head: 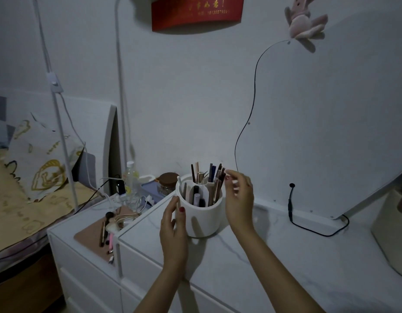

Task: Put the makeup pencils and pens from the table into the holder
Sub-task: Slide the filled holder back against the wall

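From the head view, the white holder point(203, 213) stands on the marble-topped bench point(274, 256), already crowded with upright pencils and pens point(209, 177) sorted into its compartments; the left hand point(174, 224) steadies the holder's left wall, thumb pressed on its side and fingers curved round it, so that grip is grasping the holder; the right hand point(238, 197) hovers at the right of the rim, its fingertips point(229, 177) touching or just beside the tips of the tall pencils, fingers loosely bent and, as far as I can see, grasping nothing, though whether a thin pen is pinched there I cannot tell for sure; the bench near the holder carries no loose pencils, so most of the task looks done; what may be left lies on the lower cabinet to the left, where a few brushes and pens point(106, 233) rest on a pink mat point(89, 236), well apart from the holder; a mirror point(330, 123) leans at the right.
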